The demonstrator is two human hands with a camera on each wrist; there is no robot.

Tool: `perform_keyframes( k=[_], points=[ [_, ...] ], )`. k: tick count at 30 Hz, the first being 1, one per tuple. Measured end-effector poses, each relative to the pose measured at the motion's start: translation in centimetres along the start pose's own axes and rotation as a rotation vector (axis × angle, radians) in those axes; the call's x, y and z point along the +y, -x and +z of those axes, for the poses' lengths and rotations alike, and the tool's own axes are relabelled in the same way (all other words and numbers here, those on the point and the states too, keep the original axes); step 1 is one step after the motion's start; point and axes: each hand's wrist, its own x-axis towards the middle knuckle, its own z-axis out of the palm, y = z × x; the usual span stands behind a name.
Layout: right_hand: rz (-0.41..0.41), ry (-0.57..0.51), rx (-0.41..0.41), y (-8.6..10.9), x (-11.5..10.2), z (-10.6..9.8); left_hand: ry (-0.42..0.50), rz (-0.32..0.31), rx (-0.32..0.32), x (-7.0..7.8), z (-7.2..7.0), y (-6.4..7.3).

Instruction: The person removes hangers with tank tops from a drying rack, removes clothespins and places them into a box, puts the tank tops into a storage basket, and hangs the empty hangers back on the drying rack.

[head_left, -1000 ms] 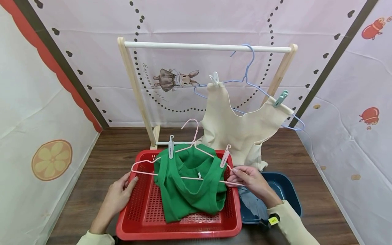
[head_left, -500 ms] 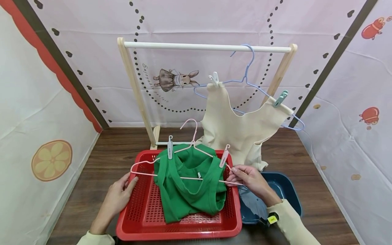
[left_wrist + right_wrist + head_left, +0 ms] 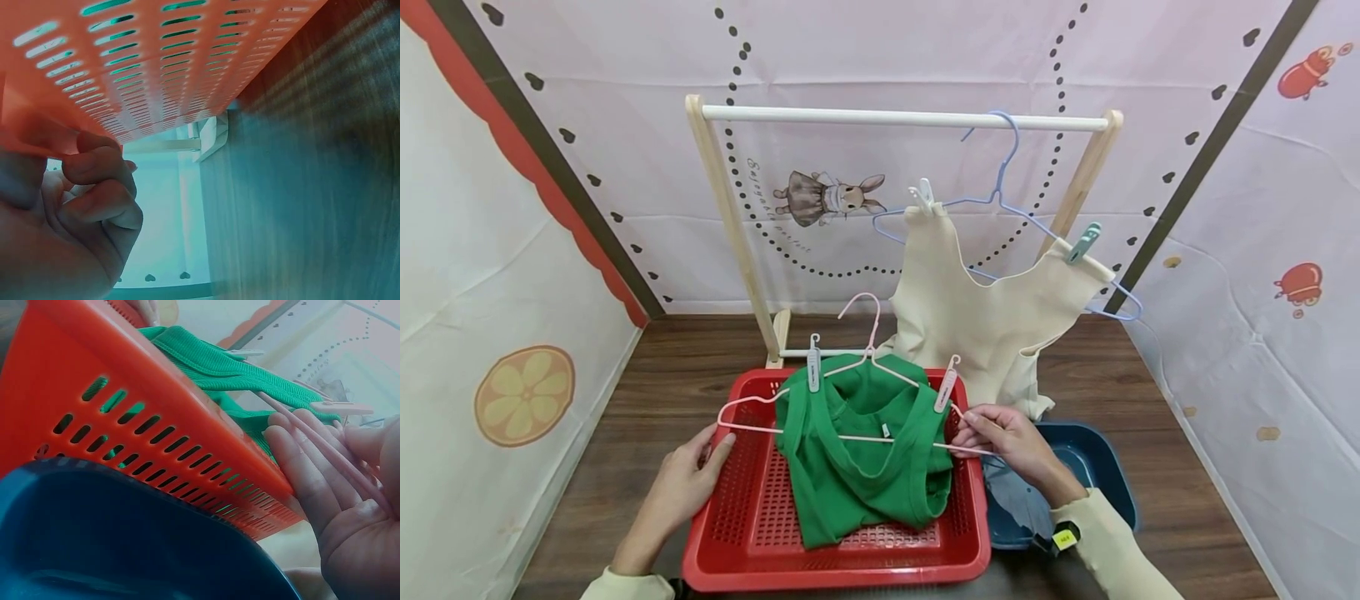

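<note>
A green tank top (image 3: 868, 487) lies over a red perforated basket (image 3: 835, 577), draped on a pink hanger (image 3: 748, 427). A grey clothespin (image 3: 813, 367) sits at one shoulder strap and a pink clothespin (image 3: 947, 390) at the other. My left hand (image 3: 681, 483) grips the basket's left rim, thumb over the top, close to the hanger's left end. In the left wrist view its fingers (image 3: 103, 200) curl outside the basket wall. At the other side my right hand (image 3: 1011, 442) holds the hanger's right end, its bar crossing the palm in the right wrist view.
Behind the basket stands a wooden rack with a white bar (image 3: 850, 116). From it hangs a blue hanger (image 3: 1002, 167) with a cream sleeveless top (image 3: 977, 317), pinned by two clothespins. A dark blue basin (image 3: 1105, 475) holding grey cloth (image 3: 1018, 500) adjoins the basket's right side.
The pink hanger and its clothespins have shifted very slightly left. The whole head view has also moved a little; both hands keep their places.
</note>
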Motion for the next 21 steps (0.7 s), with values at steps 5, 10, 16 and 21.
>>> perform_keyframes(
  k=[5,10,16,21],
  points=[
    [-0.011,0.009,-0.003,0.0,0.0,-0.1,-0.026,0.003,-0.020,0.2,-0.5,-0.1],
    [-0.011,0.009,-0.004,0.0,0.1,-0.2,-0.077,-0.003,-0.062,0.9,-1.8,-0.2],
    [0.003,0.007,0.002,0.0,-0.1,-0.2,-0.200,-0.025,-0.054,1.9,-3.8,-0.1],
    [0.019,0.018,0.006,-0.1,-0.3,-0.3,-0.242,-0.028,-0.009,3.1,-4.6,0.1]
  ],
)
